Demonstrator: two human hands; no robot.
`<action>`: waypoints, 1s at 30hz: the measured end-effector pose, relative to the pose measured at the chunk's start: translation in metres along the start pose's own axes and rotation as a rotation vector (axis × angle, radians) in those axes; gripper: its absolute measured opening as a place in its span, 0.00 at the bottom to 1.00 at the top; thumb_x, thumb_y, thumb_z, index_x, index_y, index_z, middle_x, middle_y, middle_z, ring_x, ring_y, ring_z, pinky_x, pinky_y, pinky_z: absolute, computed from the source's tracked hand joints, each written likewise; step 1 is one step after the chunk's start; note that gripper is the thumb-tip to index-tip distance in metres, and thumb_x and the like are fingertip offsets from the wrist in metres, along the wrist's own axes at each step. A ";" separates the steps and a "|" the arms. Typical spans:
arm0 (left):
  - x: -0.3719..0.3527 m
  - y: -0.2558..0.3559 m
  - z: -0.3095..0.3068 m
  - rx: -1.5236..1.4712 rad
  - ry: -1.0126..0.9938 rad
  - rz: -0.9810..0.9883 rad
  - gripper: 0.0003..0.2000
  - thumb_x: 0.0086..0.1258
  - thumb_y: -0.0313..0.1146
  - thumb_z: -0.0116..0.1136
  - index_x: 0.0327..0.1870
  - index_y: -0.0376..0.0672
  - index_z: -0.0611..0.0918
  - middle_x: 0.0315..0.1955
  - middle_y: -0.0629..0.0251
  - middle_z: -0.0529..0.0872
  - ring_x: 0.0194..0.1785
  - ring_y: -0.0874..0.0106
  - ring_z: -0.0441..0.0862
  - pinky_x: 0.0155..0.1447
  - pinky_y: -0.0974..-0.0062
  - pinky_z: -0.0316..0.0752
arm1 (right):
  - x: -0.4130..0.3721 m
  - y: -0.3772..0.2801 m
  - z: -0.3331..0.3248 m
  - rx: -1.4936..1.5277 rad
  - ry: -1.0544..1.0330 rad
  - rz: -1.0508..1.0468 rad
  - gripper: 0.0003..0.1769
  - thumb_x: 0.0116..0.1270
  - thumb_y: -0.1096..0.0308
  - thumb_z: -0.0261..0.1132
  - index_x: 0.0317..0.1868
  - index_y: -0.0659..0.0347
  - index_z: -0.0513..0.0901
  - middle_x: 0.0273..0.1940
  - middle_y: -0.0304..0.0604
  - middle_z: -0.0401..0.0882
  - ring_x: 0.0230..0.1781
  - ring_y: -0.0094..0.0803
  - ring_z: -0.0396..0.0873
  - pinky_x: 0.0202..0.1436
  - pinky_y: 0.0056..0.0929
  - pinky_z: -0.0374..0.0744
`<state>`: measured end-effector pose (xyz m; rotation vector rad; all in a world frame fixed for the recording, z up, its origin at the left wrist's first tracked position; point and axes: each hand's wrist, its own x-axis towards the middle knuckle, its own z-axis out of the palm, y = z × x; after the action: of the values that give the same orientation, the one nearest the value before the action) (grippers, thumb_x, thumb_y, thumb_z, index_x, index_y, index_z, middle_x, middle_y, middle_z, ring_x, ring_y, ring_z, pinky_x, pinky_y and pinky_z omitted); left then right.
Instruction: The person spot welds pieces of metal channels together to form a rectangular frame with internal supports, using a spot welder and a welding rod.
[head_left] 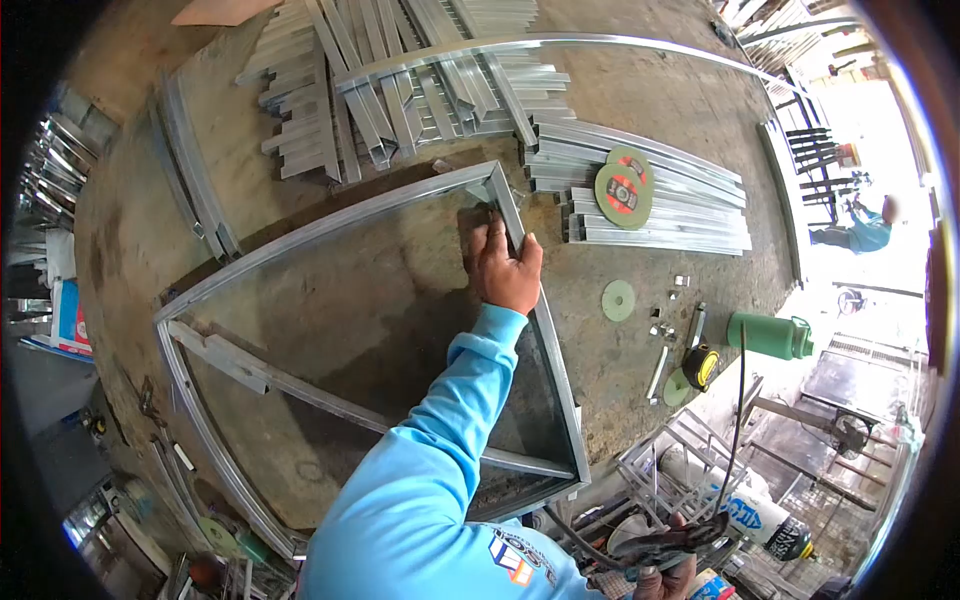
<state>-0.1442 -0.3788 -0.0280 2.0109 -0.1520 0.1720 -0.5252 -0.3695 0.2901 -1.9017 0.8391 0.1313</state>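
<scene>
Steel frame (563, 400) lies flat on the concrete floor (380, 300), dead centre. The left hand (505, 265) is down on its twelve-o'clock corner, fingers curled over the bar and clasping it. At five o'clock the right hand (668, 578) is closed round a dark clamp-like tool (665, 548) trailing a black cable (742, 400). Cutting discs (624, 188) rest on stacked channels (660, 225) at one o'clock, and there's a green flask (768, 335) at three.

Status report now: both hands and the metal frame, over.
Left hand rests on metal frame, at top corner. Right hand grips dark corded tool. Cutting discs and tape measure lie outside frame.
</scene>
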 end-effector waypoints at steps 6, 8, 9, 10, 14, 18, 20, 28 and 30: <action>0.003 0.005 -0.006 0.008 -0.017 -0.016 0.24 0.62 0.38 0.65 0.57 0.34 0.78 0.44 0.50 0.78 0.48 0.50 0.78 0.52 0.54 0.74 | 0.124 -0.053 0.071 0.125 0.131 -0.245 0.35 0.71 0.67 0.61 0.73 0.70 0.60 0.54 0.53 0.78 0.50 0.35 0.79 0.56 0.31 0.77; 0.003 -0.001 -0.002 -0.003 0.013 0.016 0.25 0.61 0.38 0.65 0.56 0.32 0.79 0.44 0.49 0.78 0.47 0.50 0.78 0.50 0.55 0.76 | 0.164 -0.049 0.095 0.310 0.104 -0.176 0.34 0.73 0.65 0.61 0.73 0.73 0.60 0.57 0.58 0.79 0.57 0.37 0.78 0.62 0.33 0.74; 0.003 -0.002 -0.001 -0.014 0.040 0.054 0.25 0.61 0.38 0.65 0.56 0.30 0.79 0.43 0.49 0.79 0.45 0.50 0.79 0.49 0.56 0.77 | 0.182 -0.045 0.104 0.281 0.106 -0.170 0.34 0.73 0.65 0.60 0.73 0.72 0.60 0.56 0.57 0.80 0.55 0.37 0.80 0.61 0.32 0.75; 0.003 -0.001 -0.002 0.021 0.046 0.069 0.26 0.61 0.38 0.65 0.57 0.29 0.78 0.43 0.48 0.78 0.45 0.50 0.79 0.48 0.56 0.77 | 0.200 -0.042 0.113 0.252 0.108 -0.165 0.33 0.74 0.66 0.60 0.73 0.71 0.59 0.55 0.57 0.81 0.54 0.36 0.81 0.60 0.32 0.76; 0.003 -0.002 0.001 -0.025 0.052 0.058 0.25 0.61 0.37 0.65 0.57 0.30 0.78 0.42 0.48 0.78 0.44 0.50 0.79 0.48 0.56 0.77 | 0.238 -0.022 0.143 0.215 0.168 -0.254 0.33 0.75 0.65 0.61 0.74 0.69 0.60 0.51 0.55 0.84 0.51 0.34 0.83 0.54 0.30 0.79; 0.001 -0.008 0.009 -0.047 0.092 0.081 0.26 0.60 0.36 0.66 0.57 0.31 0.78 0.41 0.48 0.78 0.43 0.49 0.79 0.48 0.55 0.77 | 0.258 -0.016 0.153 0.120 0.186 -0.331 0.34 0.75 0.63 0.62 0.74 0.67 0.60 0.49 0.54 0.84 0.47 0.34 0.85 0.50 0.30 0.80; 0.002 -0.008 0.008 -0.024 0.115 0.100 0.28 0.59 0.36 0.66 0.61 0.34 0.77 0.40 0.47 0.78 0.44 0.48 0.79 0.48 0.54 0.76 | 0.259 -0.012 0.157 0.109 0.169 -0.266 0.33 0.75 0.63 0.62 0.74 0.66 0.60 0.47 0.55 0.84 0.46 0.34 0.85 0.49 0.31 0.81; 0.008 0.009 -0.013 0.123 -0.060 0.012 0.39 0.60 0.40 0.66 0.75 0.44 0.65 0.49 0.48 0.75 0.50 0.49 0.77 0.53 0.53 0.75 | 0.275 0.027 0.168 0.493 0.264 -0.277 0.33 0.76 0.65 0.59 0.75 0.65 0.57 0.56 0.49 0.80 0.51 0.34 0.81 0.53 0.29 0.79; 0.011 0.011 -0.017 0.284 -0.110 0.038 0.41 0.58 0.40 0.66 0.76 0.43 0.64 0.50 0.48 0.75 0.54 0.50 0.74 0.56 0.51 0.71 | 0.281 0.043 0.173 0.617 0.223 -0.197 0.33 0.77 0.66 0.57 0.76 0.65 0.54 0.61 0.50 0.77 0.56 0.32 0.77 0.59 0.30 0.77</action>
<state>-0.1367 -0.3685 -0.0091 2.3031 -0.2471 0.1120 -0.2939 -0.3743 0.0514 -1.4111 0.7253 -0.4239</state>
